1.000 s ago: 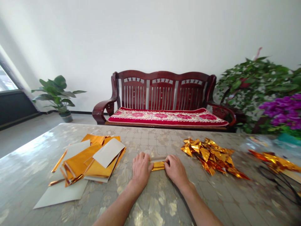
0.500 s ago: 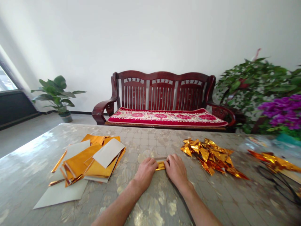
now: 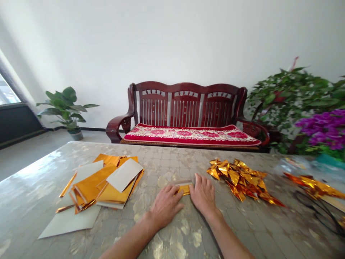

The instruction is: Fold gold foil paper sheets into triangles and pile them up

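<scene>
A small folded strip of gold foil paper (image 3: pixel 184 190) lies on the table between my two hands, with a pale edge along its far side. My left hand (image 3: pixel 166 205) rests low over the strip's left end, fingers stretched forward and the thumb held apart. At the other end, my right hand (image 3: pixel 202 192) grips the strip's edge by the thumb, its other fingers bent down toward the tabletop. The undersides of both hands are hidden.
Loose gold and white paper sheets (image 3: pixel 91 183) lie in a pile at left. Folded gold foil pieces (image 3: pixel 239 176) are heaped at right, near black-framed glasses (image 3: pixel 318 208) and clear plastic wrapping (image 3: pixel 293 164). Behind the patterned table (image 3: pixel 151 158) stands a wooden bench (image 3: pixel 185 86).
My left hand has shifted slightly back and flattened, its thumb now spread away from the strip. My right hand's fingers have stretched a little forward. The strip stays in about the same place.
</scene>
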Demonstrator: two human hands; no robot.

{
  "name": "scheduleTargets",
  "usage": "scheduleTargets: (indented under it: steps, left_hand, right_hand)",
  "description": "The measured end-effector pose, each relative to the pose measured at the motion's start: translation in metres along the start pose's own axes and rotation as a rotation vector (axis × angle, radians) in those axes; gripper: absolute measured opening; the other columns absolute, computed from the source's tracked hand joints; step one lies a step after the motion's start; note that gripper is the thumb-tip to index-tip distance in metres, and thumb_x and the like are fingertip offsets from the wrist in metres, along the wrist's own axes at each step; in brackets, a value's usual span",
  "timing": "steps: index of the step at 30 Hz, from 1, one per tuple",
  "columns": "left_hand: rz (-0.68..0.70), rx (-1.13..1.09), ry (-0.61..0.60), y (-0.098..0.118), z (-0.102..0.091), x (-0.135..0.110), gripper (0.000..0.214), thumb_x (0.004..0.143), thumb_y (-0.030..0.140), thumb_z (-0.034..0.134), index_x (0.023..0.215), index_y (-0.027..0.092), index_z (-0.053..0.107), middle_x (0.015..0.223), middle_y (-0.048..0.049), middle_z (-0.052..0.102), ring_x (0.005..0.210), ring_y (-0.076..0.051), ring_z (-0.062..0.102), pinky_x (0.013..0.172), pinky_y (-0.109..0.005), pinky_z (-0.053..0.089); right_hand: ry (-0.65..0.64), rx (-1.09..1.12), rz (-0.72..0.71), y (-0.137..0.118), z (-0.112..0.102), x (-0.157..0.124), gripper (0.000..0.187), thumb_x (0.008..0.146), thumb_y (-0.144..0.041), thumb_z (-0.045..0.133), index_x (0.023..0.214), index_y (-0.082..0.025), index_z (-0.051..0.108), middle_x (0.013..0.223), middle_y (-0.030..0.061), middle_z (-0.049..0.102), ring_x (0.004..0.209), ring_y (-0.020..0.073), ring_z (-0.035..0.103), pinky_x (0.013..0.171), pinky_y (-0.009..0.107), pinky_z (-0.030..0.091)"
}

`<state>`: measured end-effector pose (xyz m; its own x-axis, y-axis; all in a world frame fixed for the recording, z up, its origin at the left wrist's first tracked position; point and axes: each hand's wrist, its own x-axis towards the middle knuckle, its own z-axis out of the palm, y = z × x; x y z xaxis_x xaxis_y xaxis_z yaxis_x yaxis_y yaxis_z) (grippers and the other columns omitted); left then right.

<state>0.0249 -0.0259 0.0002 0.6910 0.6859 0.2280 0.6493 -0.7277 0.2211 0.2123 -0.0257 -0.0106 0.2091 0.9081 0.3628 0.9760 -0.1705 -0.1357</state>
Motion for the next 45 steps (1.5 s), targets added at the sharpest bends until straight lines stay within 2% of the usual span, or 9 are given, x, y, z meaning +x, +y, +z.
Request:
scheduleTargets:
  steps: [5,13,19,22,26,30,32,36,45]
  left_hand:
    - [-0.021,0.024,0.018,0.007,0.000,-0.001,0.044,0.090,0.040,0.062,0.131,0.026,0.052,0.131,-0.0038,0.056,0.116,-0.024,0.051,0.101,-0.039,0.042]
    - [0.021,0.064,0.015,-0.006,0.002,-0.015,0.048,0.096,0.040,0.051,0.141,0.026,0.045,0.145,-0.0048,0.050,0.135,-0.024,0.041,0.113,-0.041,0.032]
    - [-0.042,0.084,0.008,-0.012,0.003,-0.023,0.049,0.096,0.039,0.051,0.143,0.026,0.044,0.150,-0.0050,0.045,0.137,-0.026,0.039,0.114,-0.043,0.033]
    - [-0.073,0.086,0.010,-0.006,0.004,-0.022,0.048,0.095,0.038,0.052,0.142,0.028,0.045,0.149,-0.0054,0.046,0.135,-0.027,0.040,0.112,-0.045,0.034]
    - [-0.123,0.092,0.035,0.008,0.004,-0.017,0.046,0.095,0.038,0.053,0.139,0.026,0.047,0.145,-0.0073,0.048,0.130,-0.028,0.042,0.109,-0.044,0.036]
    - [-0.170,0.069,0.071,0.017,0.000,-0.009,0.034,0.096,0.028,0.048,0.129,0.025,0.055,0.133,-0.0053,0.056,0.118,-0.025,0.049,0.103,-0.040,0.041]
    - [-0.174,0.030,0.071,0.014,-0.002,-0.006,0.029,0.097,0.024,0.046,0.122,0.027,0.060,0.126,-0.0035,0.060,0.111,-0.023,0.052,0.099,-0.038,0.043]
    - [-0.130,-0.070,0.051,-0.002,-0.006,-0.001,0.030,0.098,0.020,0.043,0.112,0.028,0.067,0.115,-0.0030,0.067,0.103,-0.020,0.056,0.094,-0.033,0.045]
    - [-0.104,-0.136,0.020,-0.022,-0.005,0.003,0.024,0.096,0.020,0.048,0.106,0.027,0.069,0.110,-0.0006,0.069,0.102,-0.017,0.058,0.093,-0.028,0.045]
  right_hand:
    - [-0.061,0.016,-0.030,-0.005,0.008,0.001,0.059,0.090,-0.037,0.056,0.143,-0.014,0.043,0.140,0.0177,0.051,0.129,0.0344,0.041,0.106,0.047,0.029]
    - [-0.136,-0.018,-0.058,0.007,0.014,0.002,0.050,0.095,-0.037,0.049,0.141,-0.017,0.048,0.148,0.0159,0.044,0.137,0.0353,0.035,0.110,0.054,0.024]
    - [-0.117,-0.022,-0.044,0.013,0.010,0.006,0.047,0.095,-0.036,0.050,0.139,-0.017,0.051,0.145,0.0160,0.048,0.135,0.0363,0.038,0.108,0.055,0.027]
    - [-0.010,-0.006,-0.025,0.015,0.004,0.006,0.046,0.093,-0.031,0.055,0.135,-0.015,0.053,0.141,0.0175,0.051,0.133,0.0349,0.038,0.107,0.052,0.028]
    - [0.127,0.120,-0.175,0.012,-0.012,0.001,0.033,0.092,-0.022,0.055,0.124,-0.018,0.061,0.130,0.0117,0.060,0.122,0.0276,0.046,0.105,0.041,0.031]
    - [0.005,0.281,-0.504,0.006,-0.024,-0.009,0.021,0.096,-0.022,0.053,0.106,-0.028,0.070,0.110,0.0026,0.070,0.108,0.0212,0.053,0.094,0.034,0.036]
    - [-0.073,0.296,-0.598,0.002,-0.025,-0.012,0.019,0.096,-0.022,0.055,0.104,-0.029,0.071,0.104,0.0013,0.071,0.105,0.0205,0.054,0.091,0.033,0.037]
    - [-0.093,0.244,-0.610,-0.002,-0.021,-0.010,0.016,0.096,-0.023,0.057,0.094,-0.027,0.072,0.093,0.0014,0.071,0.098,0.0201,0.055,0.086,0.033,0.036]
    - [0.035,0.039,-0.662,-0.007,-0.009,-0.011,0.020,0.097,-0.014,0.050,0.084,-0.019,0.064,0.083,0.0039,0.064,0.079,0.0192,0.053,0.074,0.032,0.033]
